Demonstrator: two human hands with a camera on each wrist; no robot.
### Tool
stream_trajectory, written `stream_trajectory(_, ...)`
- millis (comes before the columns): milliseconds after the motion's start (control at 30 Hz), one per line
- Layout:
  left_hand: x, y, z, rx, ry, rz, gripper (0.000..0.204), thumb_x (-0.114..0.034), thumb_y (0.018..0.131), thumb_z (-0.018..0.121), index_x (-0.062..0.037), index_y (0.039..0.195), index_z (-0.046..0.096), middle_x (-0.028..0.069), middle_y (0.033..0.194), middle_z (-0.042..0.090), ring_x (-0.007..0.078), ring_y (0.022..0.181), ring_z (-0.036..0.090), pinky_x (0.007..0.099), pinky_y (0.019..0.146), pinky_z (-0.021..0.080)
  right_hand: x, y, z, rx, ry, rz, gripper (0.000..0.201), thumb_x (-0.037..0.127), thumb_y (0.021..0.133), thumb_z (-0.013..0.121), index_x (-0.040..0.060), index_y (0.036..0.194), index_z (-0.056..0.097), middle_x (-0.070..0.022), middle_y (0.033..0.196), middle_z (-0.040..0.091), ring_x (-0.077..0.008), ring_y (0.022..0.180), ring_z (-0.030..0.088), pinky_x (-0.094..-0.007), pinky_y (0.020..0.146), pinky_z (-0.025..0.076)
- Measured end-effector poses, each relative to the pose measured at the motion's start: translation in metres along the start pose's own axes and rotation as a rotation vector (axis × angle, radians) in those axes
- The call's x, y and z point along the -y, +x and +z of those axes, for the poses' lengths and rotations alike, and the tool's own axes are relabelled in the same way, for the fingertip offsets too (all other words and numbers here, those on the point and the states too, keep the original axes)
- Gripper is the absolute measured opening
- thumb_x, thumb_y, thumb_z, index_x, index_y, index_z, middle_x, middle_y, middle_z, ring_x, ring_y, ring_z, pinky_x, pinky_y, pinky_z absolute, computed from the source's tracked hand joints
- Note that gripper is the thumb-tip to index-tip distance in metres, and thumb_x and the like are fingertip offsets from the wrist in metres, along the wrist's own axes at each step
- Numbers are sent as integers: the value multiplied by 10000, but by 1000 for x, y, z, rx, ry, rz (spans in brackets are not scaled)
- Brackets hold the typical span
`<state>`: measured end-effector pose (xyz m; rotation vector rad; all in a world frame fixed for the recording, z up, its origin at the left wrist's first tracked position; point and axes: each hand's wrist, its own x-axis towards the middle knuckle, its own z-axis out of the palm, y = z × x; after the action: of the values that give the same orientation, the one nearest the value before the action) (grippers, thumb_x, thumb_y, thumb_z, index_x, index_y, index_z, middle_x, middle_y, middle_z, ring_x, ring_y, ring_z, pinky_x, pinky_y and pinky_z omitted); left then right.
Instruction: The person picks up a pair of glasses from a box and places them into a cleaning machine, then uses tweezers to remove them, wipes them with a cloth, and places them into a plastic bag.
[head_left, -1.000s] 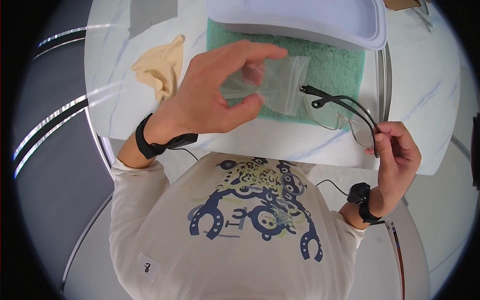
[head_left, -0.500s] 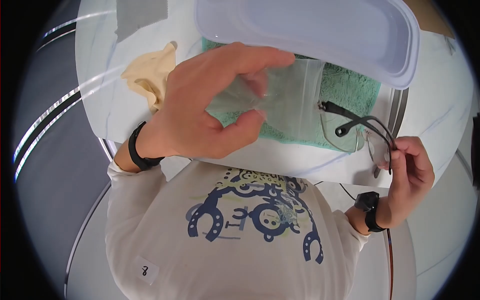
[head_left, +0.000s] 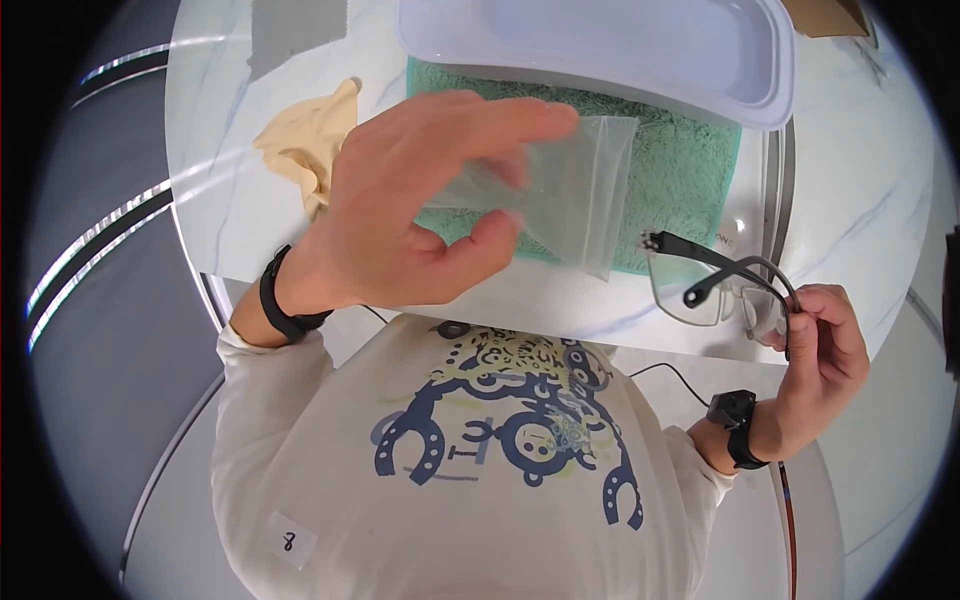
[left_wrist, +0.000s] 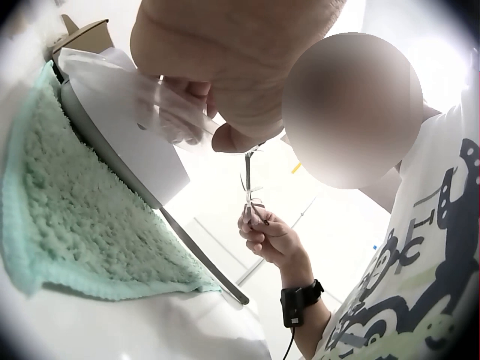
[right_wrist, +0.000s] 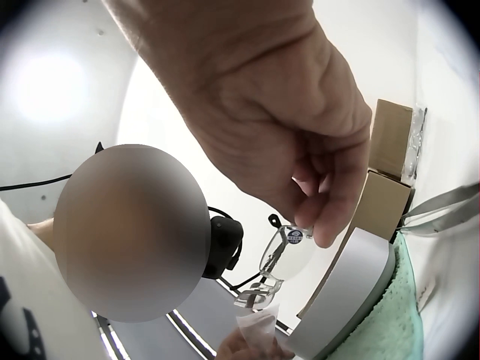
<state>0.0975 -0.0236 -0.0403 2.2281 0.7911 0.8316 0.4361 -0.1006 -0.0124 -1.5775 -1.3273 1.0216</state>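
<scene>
left hand [head_left: 400, 205] gripping clear bag [head_left: 575, 195], right hand [head_left: 825, 345] pinching glasses [head_left: 735, 268], green towel [head_left: 685, 180] nearby

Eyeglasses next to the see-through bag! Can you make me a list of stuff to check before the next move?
1. Eyeglasses held: ok, the right hand pinches one end.
2. Black temples folded: ok, they cross over each other.
3. Clear zip bag held: ok, in the left hand.
4. Zip strip side towards the eyeglasses: ok.
5. Bag's mouth open: cannot tell, the see-through plastic hides the gap.
6. Lenses free of stickers: not ok, a round blue sticker seems to be on one.
</scene>
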Motion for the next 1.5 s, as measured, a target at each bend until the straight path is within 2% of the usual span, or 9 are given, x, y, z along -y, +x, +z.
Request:
stream_trajectory(133, -2, 0, -2, 17, 62, -8, 617, 100, 632, 632, 110, 1246, 569, 175, 1040, 681, 238, 822, 675, 380, 787, 535, 4, 2, 4, 5, 22, -4, 89, -38, 876, 697, -66, 953, 664, -90, 854, 627, -116, 650, 560, -222, 582, 450)
stream_trajectory(333, -6, 4, 0, -17, 118, 115, 591, 114, 612, 638, 92, 1200, 588, 185, 1047, 680, 266, 799, 668, 437, 830, 548, 10, 2, 2, 42, 10, 19, 88, -57, 858, 705, -60, 941, 676, -72, 838, 627, -101, 642, 558, -219, 582, 449)
stream_trajectory(400, -4, 6, 7, -175, 102, 123, 609, 45, 577, 648, -33, 1179, 686, 55, 824, 685, 220, 687, 638, 328, 610, 515, 9, 1, 1, 51, 9, 25, 88, -57, 857, 706, -58, 940, 678, -68, 834, 627, -98, 642, 558, -218, 583, 449)
stream_trajectory(533, -11, 4, 4, -174, 29, 93, 597, 54, 576, 641, -25, 1166, 689, 59, 861, 700, 221, 701, 648, 321, 617, 520, 7, -2, -1, 58, -14, 23, 88, -58, 859, 701, -54, 944, 679, -67, 831, 629, -96, 641, 555, -218, 579, 441)
stream_trajectory(600, -14, 7, -9, -21, 29, 117, 601, 124, 597, 589, 97, 1198, 588, 176, 1007, 676, 261, 774, 660, 469, 862, 539, 13, 2, -4, 61, -13, 8, 87, -60, 859, 700, -53, 944, 680, -66, 831, 629, -95, 640, 553, -218, 579, 439)
stream_trajectory(733, -18, 6, -11, -20, 24, 95, 589, 112, 598, 598, 94, 1186, 594, 158, 944, 667, 257, 763, 650, 469, 857, 540, 17, 0, -5, 71, -36, 13, 87, -37, 855, 716, -48, 934, 681, -63, 826, 630, -94, 638, 549, -224, 577, 422)
stream_trajectory(1000, -21, 14, -10, -6, 67, 110, 630, -8, 547, 691, 75, 1171, 670, 91, 805, 617, 201, 677, 560, 327, 609, 455, 24, 3, 0, 98, -77, -13, 97, -14, 847, 735, -38, 927, 685, -66, 823, 643, -92, 629, 543, -223, 574, 405)
stream_trajectory(1233, -20, 15, -10, 16, 92, 164, 674, -56, 516, 713, 61, 1178, 675, 84, 812, 625, 208, 693, 572, 318, 597, 458, 28, 3, 3, 122, -109, 14, 95, -33, 833, 733, -35, 916, 688, -58, 808, 651, -87, 626, 563, -219, 577, 422)
stream_trajectory(1500, -18, 21, -16, 28, -4, 68, 605, -22, 625, 712, 60, 1220, 642, 96, 850, 638, 210, 746, 607, 317, 642, 476, 29, 13, -2, 104, -97, 25, 76, -25, 842, 730, -36, 905, 688, -54, 797, 651, -88, 616, 567, -218, 571, 428)
